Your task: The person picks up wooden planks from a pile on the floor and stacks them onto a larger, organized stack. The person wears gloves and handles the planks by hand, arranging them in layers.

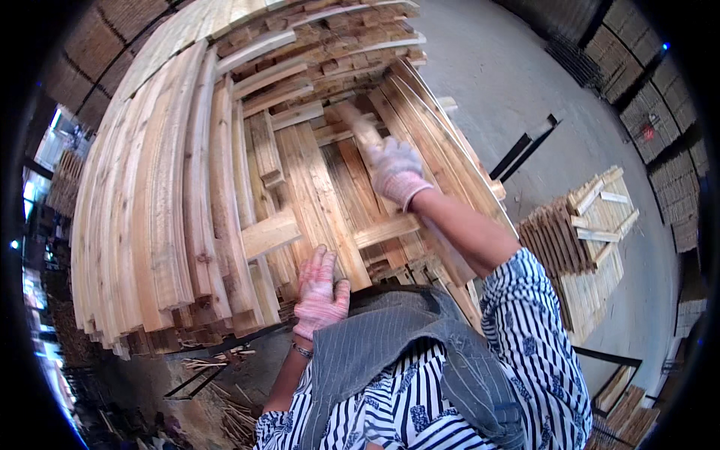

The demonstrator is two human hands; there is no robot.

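My right hand (pixel 397 169), in a pale glove with a pink cuff, is closed on a short wooden board (pixel 358 124), blurred by motion at its far end. It hangs over the far part of a gap between long planks. My left hand (pixel 321 296), in a pink-and-white glove, lies flat at the near end of a pair of long planks (pixel 319 195), its fingers stretched out. Short wooden crosspieces lie on either side: one block (pixel 271 235) to the left, another strip (pixel 386 231) to the right, near my right forearm.
A high stack of long boards (pixel 150 195) rises on the left, with more layered timber (pixel 337 56) behind. Curved planks (pixel 427 120) line the right side. A slatted wooden stack (pixel 577 232) and a black metal bar (pixel 529 146) stand on the concrete floor to the right.
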